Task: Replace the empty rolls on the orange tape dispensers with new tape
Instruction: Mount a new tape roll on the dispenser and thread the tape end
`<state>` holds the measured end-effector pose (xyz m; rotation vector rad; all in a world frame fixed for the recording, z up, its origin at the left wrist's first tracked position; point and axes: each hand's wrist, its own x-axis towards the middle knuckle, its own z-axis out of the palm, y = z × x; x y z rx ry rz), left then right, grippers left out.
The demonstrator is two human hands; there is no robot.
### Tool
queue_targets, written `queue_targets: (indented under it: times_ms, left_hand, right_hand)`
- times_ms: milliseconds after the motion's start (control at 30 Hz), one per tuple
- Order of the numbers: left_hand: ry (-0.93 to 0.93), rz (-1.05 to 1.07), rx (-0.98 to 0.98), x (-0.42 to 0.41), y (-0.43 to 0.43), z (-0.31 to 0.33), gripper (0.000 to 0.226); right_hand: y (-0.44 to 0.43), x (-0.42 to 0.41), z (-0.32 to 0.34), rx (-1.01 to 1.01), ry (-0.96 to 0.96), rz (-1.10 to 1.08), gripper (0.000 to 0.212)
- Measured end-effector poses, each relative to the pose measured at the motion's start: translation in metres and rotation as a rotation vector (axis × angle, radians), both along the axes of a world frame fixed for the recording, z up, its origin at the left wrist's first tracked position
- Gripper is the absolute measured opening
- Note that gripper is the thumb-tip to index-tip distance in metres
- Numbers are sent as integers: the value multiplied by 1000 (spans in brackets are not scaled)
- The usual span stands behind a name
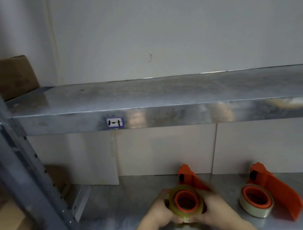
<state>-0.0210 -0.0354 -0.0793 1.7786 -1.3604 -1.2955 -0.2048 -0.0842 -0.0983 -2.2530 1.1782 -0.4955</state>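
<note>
Two orange tape dispensers stand on the lower metal shelf (121, 212). The left dispenser (189, 177) carries a yellowish clear tape roll (174, 206) around its orange hub. My left hand (160, 209) grips that roll from the left, and my right hand (215, 207) grips it from the right; both hands are slightly blurred. The right dispenser (276, 189) stands apart to the right with a whitish clear tape roll (256, 210) on its hub. Neither hand touches it.
An upper metal shelf (163, 91) with a small blue-edged label (115, 122) spans the view. A grey upright post (17, 163) runs down the left. Cardboard boxes (12, 76) sit at the far left. White panels (161, 150) line the back of the lower shelf.
</note>
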Motion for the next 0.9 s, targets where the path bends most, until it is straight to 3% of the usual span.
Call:
queue_targets:
  times_ms: [100,233,533,667,733,800,900]
  left_hand:
    - [62,30,61,-2,3,-3,85]
    - [166,42,104,-8,6,-2,76]
    - [488,54,119,-19,0,24,81]
    - [510,69,33,-29,-8,42,71]
    - [436,44,-20,-35,-10,52,65]
    - [339,2,-60,-42,-10,60,62]
    - [300,-21,-130,-50,-8,74,60]
  right_hand:
    - [4,-4,7,-2,-10,30,72]
    - [7,-12,14,47,24,48,72]
    - [6,-37,34,162,20,-48,74]
    - [6,-47,51,177,-14,-100,83]
    - [5,-47,68,141,-57,-91,87]
    - [4,-42,88,84,-94,-67,78]
    - [2,-33,111,-39,-69,18,40]
